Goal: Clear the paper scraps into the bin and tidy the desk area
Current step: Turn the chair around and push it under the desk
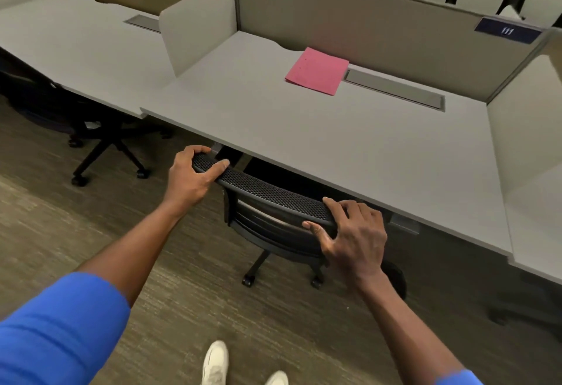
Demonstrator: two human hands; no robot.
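A black mesh office chair (267,202) stands tucked partly under the grey desk (349,147), its seat hidden below the desktop. My left hand (191,177) grips the left end of the chair's top rail. My right hand (352,229) grips the right end of the same rail. A pink folder (317,70) lies flat near the back of the desk, far from both hands. No paper scraps or bin show in the head view.
Beige dividers (197,24) wall the desk on both sides and behind. A metal cable tray lid (395,88) sits right of the folder. Another black chair (100,141) stands under the neighbouring desk at left. Carpet floor and my white shoes (216,363) are below.
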